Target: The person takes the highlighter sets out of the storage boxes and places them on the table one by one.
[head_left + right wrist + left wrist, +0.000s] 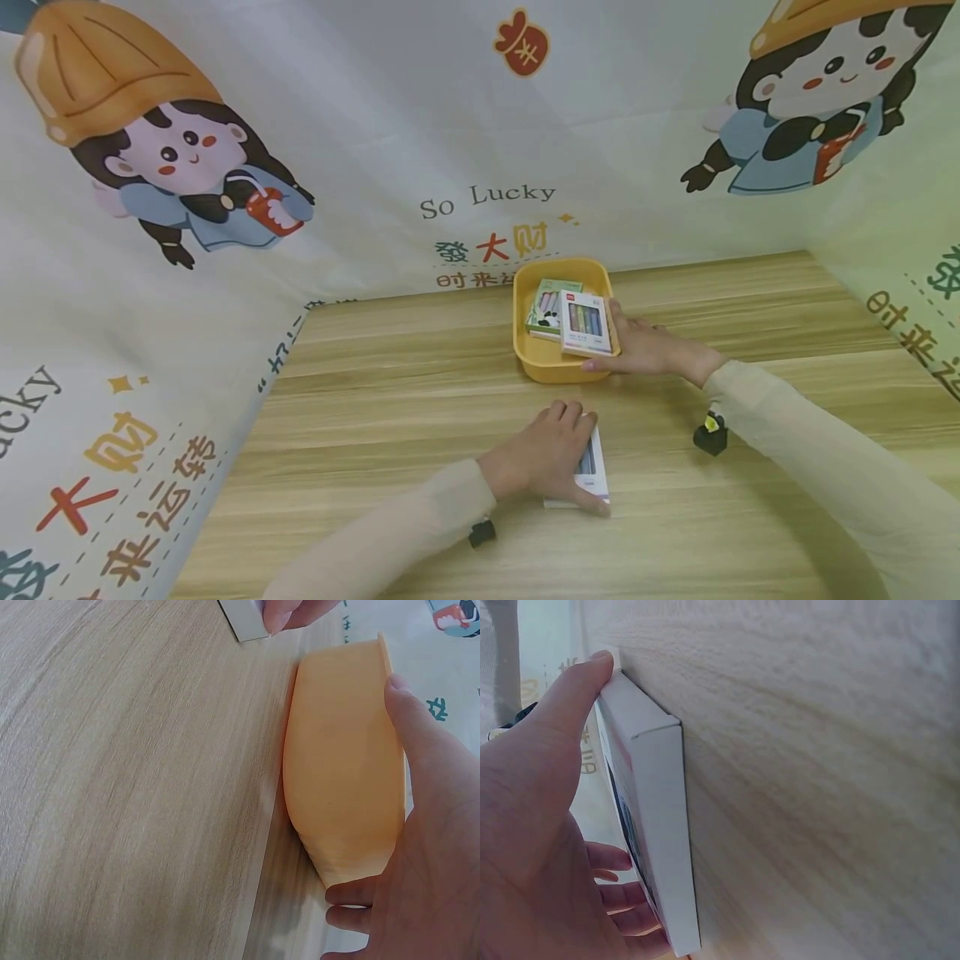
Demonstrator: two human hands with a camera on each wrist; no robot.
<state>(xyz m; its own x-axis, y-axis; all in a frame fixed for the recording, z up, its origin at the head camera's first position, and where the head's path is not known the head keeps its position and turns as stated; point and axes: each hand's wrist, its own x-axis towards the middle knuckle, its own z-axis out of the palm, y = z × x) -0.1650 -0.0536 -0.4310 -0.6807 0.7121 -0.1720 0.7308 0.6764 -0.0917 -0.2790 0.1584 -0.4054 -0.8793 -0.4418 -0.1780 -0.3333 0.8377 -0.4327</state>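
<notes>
Right hand (431,825) occupies the lower right of the frame, thumb extended along the right-hand edge of an orange container (341,750); fingers lie at the container's lower end. The container stands right of centre, its outer wall facing the camera. At top centre, the left hand (306,610) touches a white box (246,616), cut by the frame. Wood-grain table (135,787) fills the left; printed backdrop (412,664), upper right.
</notes>
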